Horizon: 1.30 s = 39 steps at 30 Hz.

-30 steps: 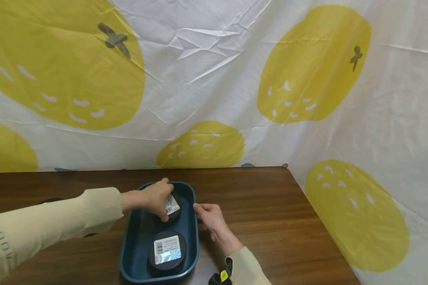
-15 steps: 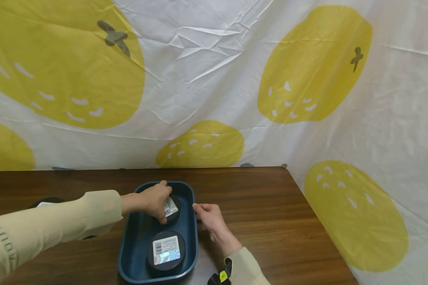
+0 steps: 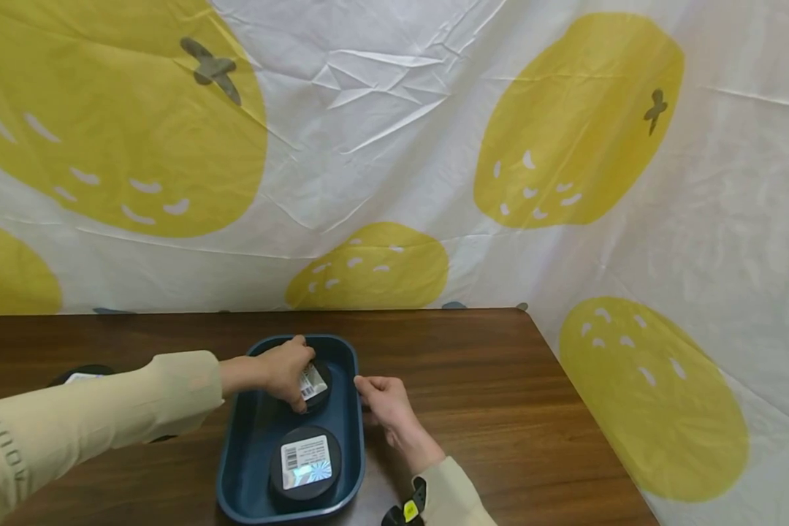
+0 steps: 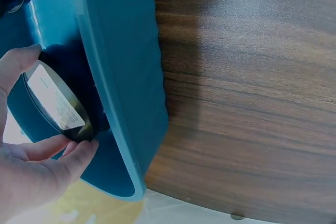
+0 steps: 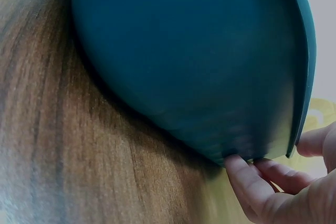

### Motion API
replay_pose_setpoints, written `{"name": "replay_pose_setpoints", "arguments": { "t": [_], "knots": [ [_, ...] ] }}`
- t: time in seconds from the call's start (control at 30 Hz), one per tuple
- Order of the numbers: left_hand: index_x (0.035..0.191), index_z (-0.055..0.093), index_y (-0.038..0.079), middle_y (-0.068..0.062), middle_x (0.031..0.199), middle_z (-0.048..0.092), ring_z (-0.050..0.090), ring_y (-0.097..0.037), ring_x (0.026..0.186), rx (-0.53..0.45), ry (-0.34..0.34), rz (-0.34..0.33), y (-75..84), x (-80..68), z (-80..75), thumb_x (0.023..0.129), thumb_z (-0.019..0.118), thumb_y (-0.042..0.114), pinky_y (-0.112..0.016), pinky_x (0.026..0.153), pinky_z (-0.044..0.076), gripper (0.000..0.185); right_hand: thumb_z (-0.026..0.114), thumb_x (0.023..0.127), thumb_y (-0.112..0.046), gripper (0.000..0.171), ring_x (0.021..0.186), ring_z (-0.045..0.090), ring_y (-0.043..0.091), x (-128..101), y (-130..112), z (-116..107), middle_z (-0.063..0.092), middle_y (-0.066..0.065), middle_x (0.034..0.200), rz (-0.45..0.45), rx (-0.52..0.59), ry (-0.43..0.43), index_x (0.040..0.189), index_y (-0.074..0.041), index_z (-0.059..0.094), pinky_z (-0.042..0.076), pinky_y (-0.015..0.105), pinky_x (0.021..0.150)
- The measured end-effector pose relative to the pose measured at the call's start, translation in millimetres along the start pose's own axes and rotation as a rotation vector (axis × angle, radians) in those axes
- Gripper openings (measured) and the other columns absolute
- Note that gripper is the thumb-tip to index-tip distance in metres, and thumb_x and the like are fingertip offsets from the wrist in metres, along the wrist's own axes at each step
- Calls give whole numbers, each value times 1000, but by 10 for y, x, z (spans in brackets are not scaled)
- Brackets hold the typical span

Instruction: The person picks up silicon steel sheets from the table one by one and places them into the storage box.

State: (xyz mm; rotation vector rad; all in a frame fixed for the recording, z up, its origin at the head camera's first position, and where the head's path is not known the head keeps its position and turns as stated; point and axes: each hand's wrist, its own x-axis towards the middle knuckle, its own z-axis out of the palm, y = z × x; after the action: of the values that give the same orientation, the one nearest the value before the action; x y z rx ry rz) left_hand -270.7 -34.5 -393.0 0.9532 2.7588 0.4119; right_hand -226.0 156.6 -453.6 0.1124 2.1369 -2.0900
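A dark blue tray (image 3: 239, 467) lies on the brown wooden table (image 3: 486, 380). Two round black tins with white labels are in it. My left hand (image 3: 289, 371) grips the far tin (image 3: 317, 383), fingers curled round its rim; in the left wrist view the tin (image 4: 55, 103) sits between thumb and fingers inside the tray (image 4: 126, 66). The near tin (image 3: 305, 463) lies flat at the tray's front. My right hand (image 3: 384, 403) holds the tray's right rim; in the right wrist view its fingertips (image 5: 247, 174) pinch the edge of the tray (image 5: 194, 61).
Another dark round object (image 3: 82, 375) lies on the table at the far left, partly behind my left sleeve. A white sheet with yellow fruit prints (image 3: 394, 146) hangs behind and to the right of the table. The table's right edge runs close to the sheet.
My left hand with the far tin has settled slightly lower and left inside the tray. The right hand stays on the rim.
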Motion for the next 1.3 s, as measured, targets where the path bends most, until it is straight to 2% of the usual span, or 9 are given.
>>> {"name": "replay_pose_setpoints", "arguments": {
  "t": [0.3,0.57,0.73,0.93,1.1,1.3],
  "knots": [
    [101,59,-8,-12,90,48,48,-20,76,15,26,12,-20,-34,-12,52,90,22,-30,65,48,66,54,94,-13,32,71,66,18,-5,10,24,68,25,88,5,3,-5,104,16,63,57,35,64],
    [106,59,-12,-16,94,54,54,-27,86,32,71,70,-72,-32,-151,53,89,24,-37,78,51,71,54,95,-14,32,71,66,18,-17,-15,25,68,25,87,6,-11,-1,105,15,63,57,37,66],
    [108,58,-13,-19,99,55,54,-31,91,22,63,80,-76,-72,-227,55,88,25,-39,81,51,72,54,94,-14,32,71,66,18,-16,-18,26,68,26,89,-1,-5,-9,105,15,63,57,38,67],
    [106,58,-13,-20,98,56,55,-34,92,22,116,102,-109,-132,-312,55,88,24,-42,83,50,70,54,95,-14,32,70,66,17,-16,-17,16,68,26,89,-9,-5,-8,105,16,62,57,37,65],
    [104,59,-13,-19,96,56,55,-33,90,30,128,96,-144,-172,-345,55,87,24,-42,82,50,68,54,95,-14,33,71,66,18,-10,-4,17,68,26,89,-9,-1,-9,104,16,62,57,36,64],
    [107,58,-14,-22,100,56,55,-36,94,20,139,57,-202,-259,-383,56,88,24,-44,85,49,71,54,95,-14,33,74,67,21,-15,-5,2,67,26,91,-7,-16,-14,106,16,62,57,36,67]
  ]
}}
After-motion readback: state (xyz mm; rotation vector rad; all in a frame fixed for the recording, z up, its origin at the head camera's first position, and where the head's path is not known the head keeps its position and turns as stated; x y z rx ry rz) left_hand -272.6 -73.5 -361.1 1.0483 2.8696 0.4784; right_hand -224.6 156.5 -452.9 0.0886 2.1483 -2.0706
